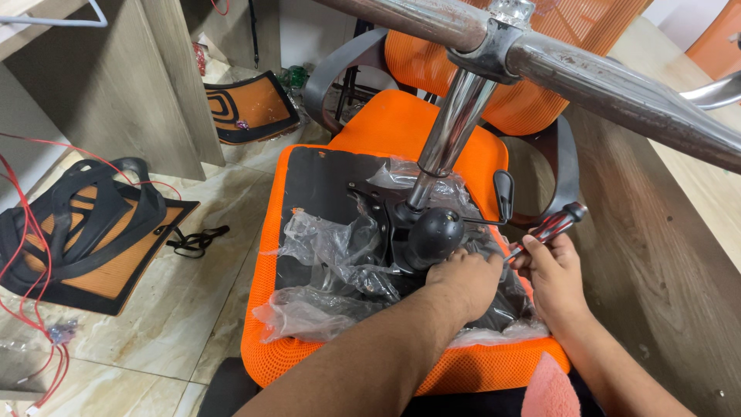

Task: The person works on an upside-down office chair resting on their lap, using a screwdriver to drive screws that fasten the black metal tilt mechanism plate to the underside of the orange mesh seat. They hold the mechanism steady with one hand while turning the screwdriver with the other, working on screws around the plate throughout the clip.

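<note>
Left hand pressing flat on slippery plastic wrap over the stiff, heavy-looking black mechanism, right hand fisted round the screwdriver.

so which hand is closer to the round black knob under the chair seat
Left. The left hand rests just below the black knob, almost touching it. The right hand sits further right, gripping a screwdriver.

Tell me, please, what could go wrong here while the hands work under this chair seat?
The right hand holds a screwdriver close to the left hand; a slip might jab it. The loose clear plastic wrap around the black mechanism could hide or catch the screw. The chrome base overhead might tip.
</note>
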